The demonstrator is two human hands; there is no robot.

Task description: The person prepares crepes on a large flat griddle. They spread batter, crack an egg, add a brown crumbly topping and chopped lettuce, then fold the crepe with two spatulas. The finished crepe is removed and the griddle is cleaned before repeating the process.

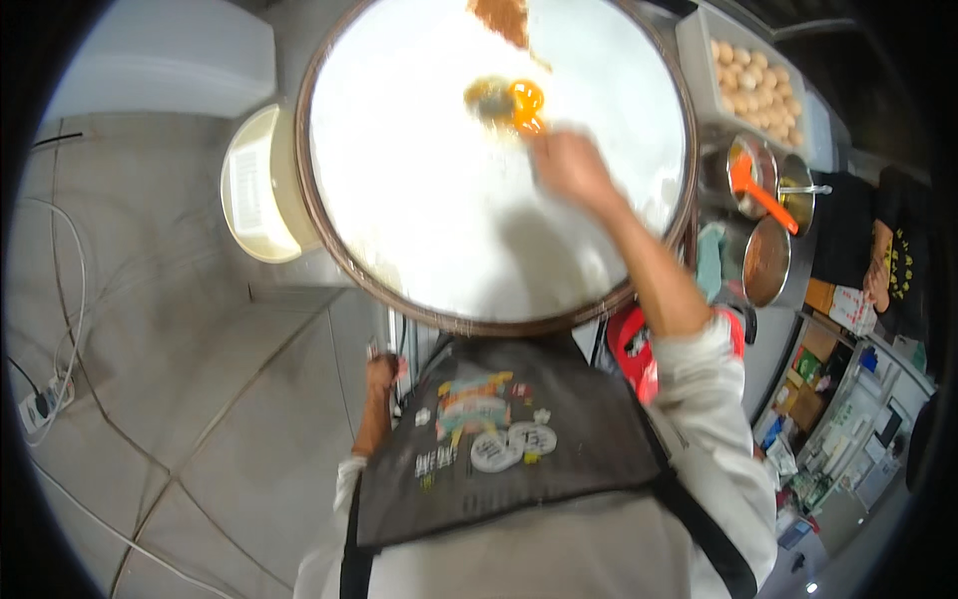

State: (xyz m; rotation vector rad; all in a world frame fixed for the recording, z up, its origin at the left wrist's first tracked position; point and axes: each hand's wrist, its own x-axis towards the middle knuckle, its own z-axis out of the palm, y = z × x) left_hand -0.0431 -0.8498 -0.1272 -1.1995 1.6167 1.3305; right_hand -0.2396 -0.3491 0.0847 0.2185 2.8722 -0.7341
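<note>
A large round pan or griddle with a brown rim (pixel 479 325) lies before me, its surface pale and glaring. On its upper middle are egg yolks (pixel 528 105) beside a brownish-grey patch, with a reddish-brown powdery patch (pixel 505 19) farther up. My right hand (pixel 570 163) is over the surface just below the yolks, blurred, fingers curled; whether it holds something cannot be told. My left hand (pixel 383 369) is low beside the apron, closed around a small object or handle at the counter's front that is too small to name.
A pale yellow tub (pixel 283 187) stands left of the griddle. To the right are a crate of eggs (pixel 760 90), metal bowls, one with an orange-handled utensil (pixel 771 202), and a green cloth (pixel 709 258). Another person's hand (pixel 876 284) shows at far right. Cables cross the floor.
</note>
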